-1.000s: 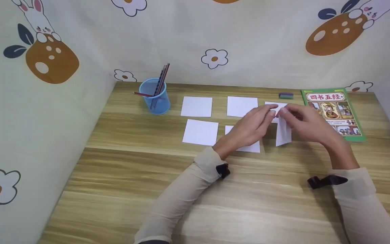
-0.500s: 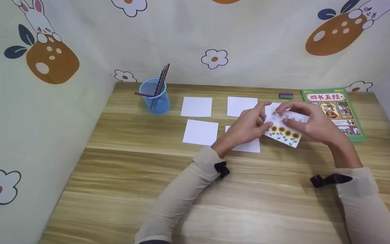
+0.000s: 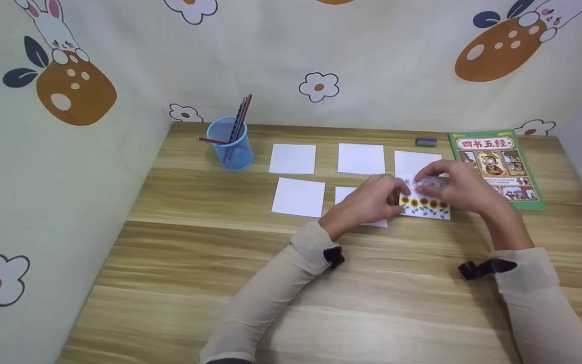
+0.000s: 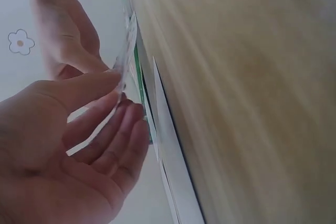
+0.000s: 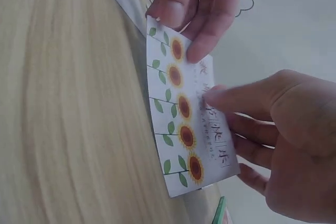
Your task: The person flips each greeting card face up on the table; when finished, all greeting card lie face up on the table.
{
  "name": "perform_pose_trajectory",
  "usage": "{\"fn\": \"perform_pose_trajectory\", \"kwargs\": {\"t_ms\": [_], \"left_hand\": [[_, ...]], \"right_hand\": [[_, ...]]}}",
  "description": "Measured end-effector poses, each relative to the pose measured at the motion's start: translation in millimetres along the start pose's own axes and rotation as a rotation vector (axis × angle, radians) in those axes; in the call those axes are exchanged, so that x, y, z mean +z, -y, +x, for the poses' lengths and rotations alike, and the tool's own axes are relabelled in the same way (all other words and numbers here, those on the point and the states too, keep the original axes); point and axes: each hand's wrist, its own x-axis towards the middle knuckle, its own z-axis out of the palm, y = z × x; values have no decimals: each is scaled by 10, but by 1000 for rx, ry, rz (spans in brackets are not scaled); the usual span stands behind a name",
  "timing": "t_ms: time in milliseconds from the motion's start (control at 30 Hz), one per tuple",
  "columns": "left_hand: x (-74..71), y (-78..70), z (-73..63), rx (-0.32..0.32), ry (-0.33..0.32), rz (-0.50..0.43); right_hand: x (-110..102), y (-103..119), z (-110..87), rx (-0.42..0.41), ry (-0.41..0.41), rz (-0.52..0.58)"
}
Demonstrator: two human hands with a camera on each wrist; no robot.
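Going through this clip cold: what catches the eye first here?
The sunflower card stands out: the only printed face among blank white cards laid in rows mid-table. Both hands hold it near the table's right side, the left hand at its left edge and the right hand in a pinching grip on its upper part. Behind, a blue pencil cup stands left, and a green book lies far right.

The left hand [image 4: 68,145] pinches a thin card [image 4: 116,95] edge-on — just above the wooden table [image 4: 252,98] — the right hand [image 4: 65,30] beyond.
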Motion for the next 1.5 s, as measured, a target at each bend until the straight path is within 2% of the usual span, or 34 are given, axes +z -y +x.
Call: {"fn": "perform_pose_trajectory", "kwargs": {"t_ms": [267, 367, 500, 700, 900, 1067, 1267, 1500], "left_hand": [[19, -4, -44, 67, 39, 213], [24, -22, -67, 86, 61, 261], [29, -48, -99, 77, 89, 301], [19, -79, -146, 54, 132, 319], [18, -87, -159, 42, 175, 349], [-14, -73, -148, 60, 198, 351], [-210, 45, -219, 87, 144, 327], [-464, 354, -438, 14, 80, 253]], "right_hand": [[83, 20, 33, 17, 131, -40], [87, 12, 29, 13, 146, -53], [81, 6, 21, 10, 168, -81], [74, 20, 20, 27, 208, -103], [63, 42, 11, 45, 214, -94], [56, 27, 2, 43, 209, -98], [51, 54, 0, 40, 226, -103], [206, 289, 105, -63, 177, -49]]}}
